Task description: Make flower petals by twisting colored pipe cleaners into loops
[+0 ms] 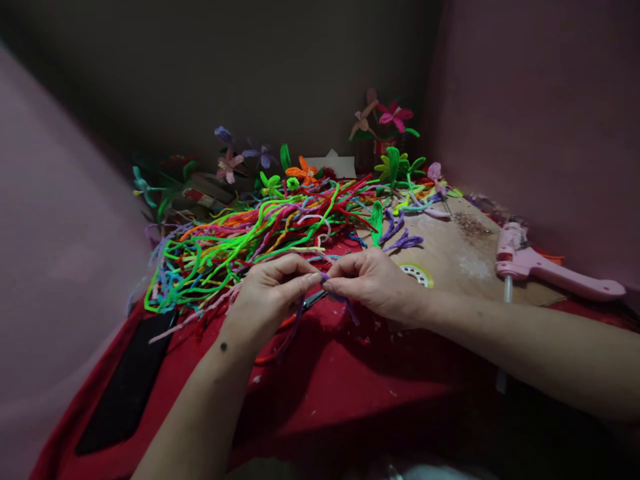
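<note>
Just above the red cloth, my left hand and my right hand meet, both closed in a pinch. Between their fingertips they grip a purple pipe cleaner, whose thin ends hang below the hands. Scissors lie under the hands, partly hidden, with an orange curve that looks like their handle near my left wrist. Beyond my right hand lie finished purple pipe-cleaner loops and a green leaf shape. A white tape spool with a yellow rim is partly behind my right hand.
A big heap of multicoloured pipe cleaners spreads behind my hands. At left lies a black phone-like slab; at right, a pink glue gun rests on a brown board. Pipe-cleaner flowers stand at the back.
</note>
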Motion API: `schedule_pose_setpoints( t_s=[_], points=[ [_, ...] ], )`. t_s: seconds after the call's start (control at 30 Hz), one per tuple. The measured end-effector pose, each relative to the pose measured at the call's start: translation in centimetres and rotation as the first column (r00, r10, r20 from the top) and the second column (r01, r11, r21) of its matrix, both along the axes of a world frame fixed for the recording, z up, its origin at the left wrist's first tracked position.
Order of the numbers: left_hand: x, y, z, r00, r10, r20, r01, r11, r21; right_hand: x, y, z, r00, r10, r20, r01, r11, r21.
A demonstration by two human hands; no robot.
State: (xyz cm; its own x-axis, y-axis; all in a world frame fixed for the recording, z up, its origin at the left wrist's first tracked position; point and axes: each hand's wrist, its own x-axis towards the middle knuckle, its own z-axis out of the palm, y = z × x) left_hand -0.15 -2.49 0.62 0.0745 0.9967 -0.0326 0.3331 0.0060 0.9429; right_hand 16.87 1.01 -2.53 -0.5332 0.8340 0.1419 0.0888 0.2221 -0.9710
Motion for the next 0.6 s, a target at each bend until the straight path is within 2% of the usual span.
schedule_pose_setpoints(
  t_s=[0.2, 0.5, 0.6],
  points=[
    [0.3, 0.1, -0.7, 0.984, -0.003, 0.176, 0.02, 0.995, -0.093, 0.0, 0.3, 0.0, 0.999, -0.034, -0.002, 0.034, 0.999, 0.007],
    [1.3, 0.0, -1.6, 0.956, 0.043, 0.291, -0.035, 0.999, -0.033, -0.2, 0.7, -0.7, 0.999, -0.031, -0.03, 0.028, 0.995, -0.098],
    [1.5, -0.1, -1.6, 0.961, 0.068, 0.27, -0.069, 0.998, -0.006, -0.3, 0.8, -0.7, 0.996, 0.013, -0.084, -0.028, 0.984, -0.178]
  ],
)
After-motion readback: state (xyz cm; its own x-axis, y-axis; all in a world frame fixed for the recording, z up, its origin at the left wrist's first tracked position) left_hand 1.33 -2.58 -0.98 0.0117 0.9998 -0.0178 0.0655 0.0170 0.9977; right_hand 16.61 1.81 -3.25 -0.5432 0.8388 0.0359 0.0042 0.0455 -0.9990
